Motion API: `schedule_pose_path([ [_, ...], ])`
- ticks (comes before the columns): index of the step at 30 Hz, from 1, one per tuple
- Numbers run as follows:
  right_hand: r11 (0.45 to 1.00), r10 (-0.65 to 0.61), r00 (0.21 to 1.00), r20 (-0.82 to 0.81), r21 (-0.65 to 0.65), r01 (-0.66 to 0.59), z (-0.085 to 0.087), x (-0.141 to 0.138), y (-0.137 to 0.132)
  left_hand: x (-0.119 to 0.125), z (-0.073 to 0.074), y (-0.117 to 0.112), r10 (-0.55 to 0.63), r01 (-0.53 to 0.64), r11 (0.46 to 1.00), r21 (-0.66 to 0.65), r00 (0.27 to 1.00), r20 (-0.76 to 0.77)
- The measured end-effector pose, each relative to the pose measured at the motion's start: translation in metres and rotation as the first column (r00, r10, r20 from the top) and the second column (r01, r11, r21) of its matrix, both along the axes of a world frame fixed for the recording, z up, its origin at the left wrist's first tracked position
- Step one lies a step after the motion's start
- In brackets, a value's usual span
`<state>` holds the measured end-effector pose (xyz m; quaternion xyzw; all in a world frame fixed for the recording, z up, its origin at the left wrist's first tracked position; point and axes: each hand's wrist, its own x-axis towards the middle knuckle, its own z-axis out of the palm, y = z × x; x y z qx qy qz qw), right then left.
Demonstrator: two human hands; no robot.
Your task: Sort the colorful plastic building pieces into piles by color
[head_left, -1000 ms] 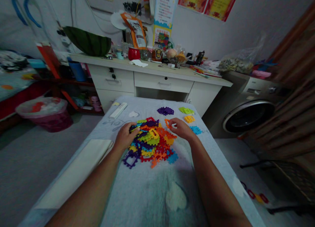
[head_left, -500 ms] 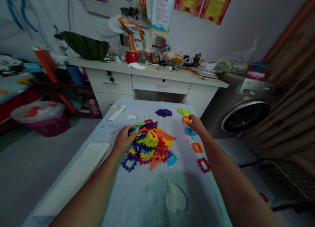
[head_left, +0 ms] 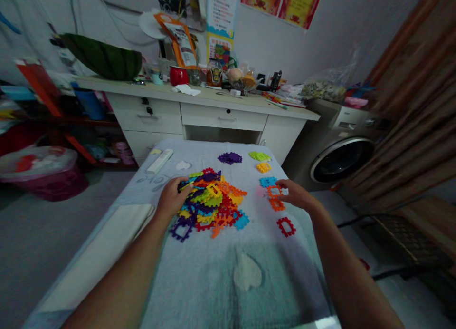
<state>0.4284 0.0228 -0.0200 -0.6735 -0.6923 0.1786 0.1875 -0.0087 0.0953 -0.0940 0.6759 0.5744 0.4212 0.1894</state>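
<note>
From my remote seat I see my right hand [head_left: 295, 195], right of centre, its grip closed on a hollow orange square [head_left: 270, 192] just above another orange piece [head_left: 277, 205]; my left hand [head_left: 171, 196] touches the left edge of the mixed pile [head_left: 213, 200], mid-frame, and I cannot tell whether its grip is closed. A hollow red square [head_left: 286, 227] lies lower right on the surface [head_left: 199, 272]
</note>
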Motion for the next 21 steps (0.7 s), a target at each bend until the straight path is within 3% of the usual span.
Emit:
schedule_pose_path([
  [6,0.998,-0.035,0.999,-0.002,-0.047,0.035,-0.011,0.009,-0.036,0.000,-0.002,0.001,0.007,-0.007,1.000,0.016,1.000,-0.003],
  [13,0.981,-0.193,0.971,0.144,0.000,0.195,-0.034,0.018,-0.045,0.000,-0.003,0.000,0.017,-0.017,1.000,-0.004,1.000,-0.007],
  [21,0.980,-0.193,0.954,0.229,0.088,0.177,-0.043,-0.003,-0.054,0.001,0.002,-0.003,0.019,-0.020,0.999,-0.038,1.000,-0.005],
])
